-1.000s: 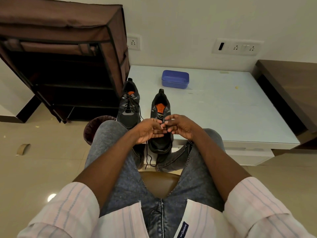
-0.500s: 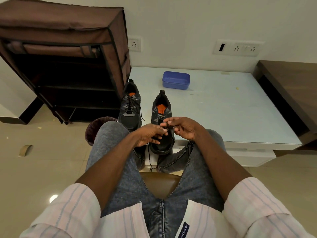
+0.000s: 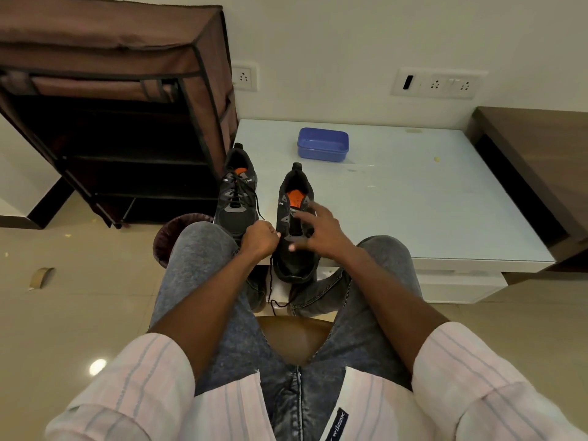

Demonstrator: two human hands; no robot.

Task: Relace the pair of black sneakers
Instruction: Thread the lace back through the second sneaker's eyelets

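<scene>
Left hand (image 3: pixel 259 238) has drawn back to the near sneaker's (image 3: pixel 296 224) left edge, fingers curled on the black lace (image 3: pixel 270 281), which hangs off the counter (image 3: pixel 429 202) edge. Right hand (image 3: pixel 321 229) has lifted, fingers spread and holding nothing, over the tongue. Laced sneaker (image 3: pixel 237 198) stands just left; blue box (image 3: pixel 323 144) sits behind.

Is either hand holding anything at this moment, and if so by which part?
The left hand looks curled on the black lace near the right sneaker's lower eyelets; the exact pinch is hidden. The right hand is spread over the sneaker, gripping nothing.
</scene>
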